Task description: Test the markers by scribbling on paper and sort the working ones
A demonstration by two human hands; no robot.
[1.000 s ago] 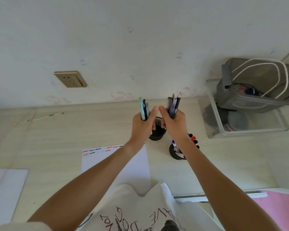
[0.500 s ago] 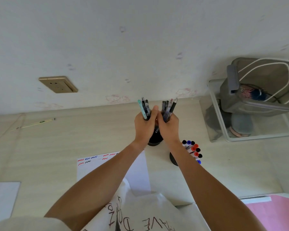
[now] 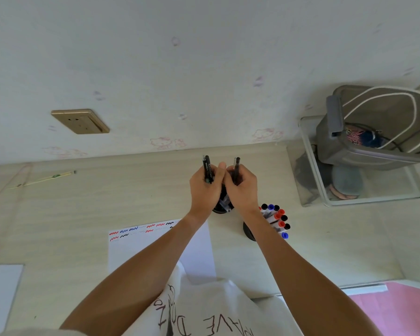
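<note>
Now the left hand (image 3: 205,190) grips a black pen (image 3: 207,169) upright, and the right hand (image 3: 243,187), touching it, grips another dark pen (image 3: 236,167) upright. Both stand directly above the black cup (image 3: 222,207); the scribbled paper (image 3: 155,246) lies nearer the left hand, the cup of capped markers (image 3: 275,220) just right.

Capped red, blue and black markers (image 3: 275,219) stand bunched in a dark cup (image 3: 249,232) beside scribbled paper (image 3: 160,243).

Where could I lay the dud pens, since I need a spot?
Bare desk lies between the paper and the wall, and right of the marker cup. It is crowded around both hands and the cups.
</note>
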